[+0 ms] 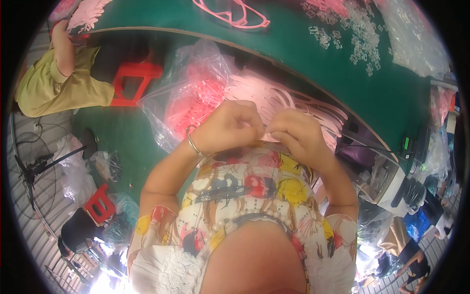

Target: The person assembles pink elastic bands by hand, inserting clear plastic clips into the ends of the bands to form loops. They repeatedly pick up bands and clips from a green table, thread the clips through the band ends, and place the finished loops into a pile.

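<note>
My left hand (232,125), with a bangle (193,141) at its wrist, is closed in a pinch in front of my chest. Close beside it, my right hand (299,138) is pinched too, the fingertips of both nearly touching. A bit of a pale pink strap (268,138) shows between them; the fingers hide most of it. Just beyond the hands lies a heap of pale pink straps (259,90), below the table edge. To its left sits a clear plastic bag (169,81) with bright pink straps (198,105) inside.
The green table (293,44) curves across the far side, bearing a pink strap loop (237,19), scattered clear plastic buckles (364,44) and a clear bag (416,39). At left, a person in yellow-green (63,90) is beside a red stool (132,83). A fan (32,169) stands farther left.
</note>
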The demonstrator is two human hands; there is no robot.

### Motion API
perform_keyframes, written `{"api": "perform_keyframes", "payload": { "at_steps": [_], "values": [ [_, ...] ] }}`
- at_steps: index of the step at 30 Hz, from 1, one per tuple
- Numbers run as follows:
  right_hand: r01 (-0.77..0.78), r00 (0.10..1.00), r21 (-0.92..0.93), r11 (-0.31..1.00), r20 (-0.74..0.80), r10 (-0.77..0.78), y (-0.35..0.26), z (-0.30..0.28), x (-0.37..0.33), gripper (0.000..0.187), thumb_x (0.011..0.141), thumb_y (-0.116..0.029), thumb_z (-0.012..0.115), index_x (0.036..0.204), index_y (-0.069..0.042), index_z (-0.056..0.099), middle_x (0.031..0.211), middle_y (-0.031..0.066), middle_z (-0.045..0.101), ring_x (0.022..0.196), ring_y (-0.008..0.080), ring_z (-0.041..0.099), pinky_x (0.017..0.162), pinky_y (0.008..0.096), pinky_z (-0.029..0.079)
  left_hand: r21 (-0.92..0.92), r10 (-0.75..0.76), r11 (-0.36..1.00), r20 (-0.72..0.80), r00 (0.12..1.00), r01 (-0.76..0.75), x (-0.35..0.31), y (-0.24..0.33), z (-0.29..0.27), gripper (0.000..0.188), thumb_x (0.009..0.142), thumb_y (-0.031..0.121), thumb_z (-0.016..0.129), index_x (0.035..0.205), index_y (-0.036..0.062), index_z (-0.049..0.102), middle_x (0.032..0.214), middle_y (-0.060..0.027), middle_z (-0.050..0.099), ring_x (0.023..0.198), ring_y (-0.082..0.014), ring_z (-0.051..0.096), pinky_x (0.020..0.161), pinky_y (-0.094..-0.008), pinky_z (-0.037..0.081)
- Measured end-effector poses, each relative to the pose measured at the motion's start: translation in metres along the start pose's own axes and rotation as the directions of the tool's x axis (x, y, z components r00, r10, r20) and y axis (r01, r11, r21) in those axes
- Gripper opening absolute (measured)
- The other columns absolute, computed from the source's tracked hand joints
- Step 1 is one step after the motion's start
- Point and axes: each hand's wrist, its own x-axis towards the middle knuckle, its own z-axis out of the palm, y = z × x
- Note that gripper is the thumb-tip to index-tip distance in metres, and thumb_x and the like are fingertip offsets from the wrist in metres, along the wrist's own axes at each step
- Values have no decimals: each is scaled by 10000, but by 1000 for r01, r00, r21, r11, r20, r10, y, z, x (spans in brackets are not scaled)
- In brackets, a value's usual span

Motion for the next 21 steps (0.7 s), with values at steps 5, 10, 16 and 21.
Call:
{"api": "perform_keyframes", "payload": {
  "at_steps": [5,10,16,21],
  "values": [
    [-11,1000,95,995,-18,12,10,-2,-1,154,786,-13,637,939,-11,620,841,99,616,739,193,610,648,296,482,-199,-95,974,69,993,108,5,-3,-3,83,778,33,573,795,-18,635,781,-22,539,724,-105,554,575,-212,447],
    [-355,918,509,784,34,394,16,2,-10,228,787,-31,654,1002,-9,581,839,50,626,761,110,596,635,258,475,121,123,986,-52,991,-116,6,10,10,101,793,58,606,854,-6,654,858,-34,600,748,-118,589,640,-231,485],
    [-261,965,275,925,47,258,14,-7,-2,156,829,-99,622,951,-1,610,788,44,624,681,89,575,581,243,456,266,207,947,-63,976,-183,6,-3,7,216,768,60,631,969,-2,680,842,-114,683,745,-177,659,673,-284,539],
    [-426,887,112,898,247,390,13,-11,0,146,848,-132,582,881,-4,646,644,55,588,598,113,564,558,276,445,400,302,883,-87,949,-245,6,-5,4,238,751,86,664,972,-1,682,817,-140,684,728,-226,677,670,-303,548]
  ]
}}
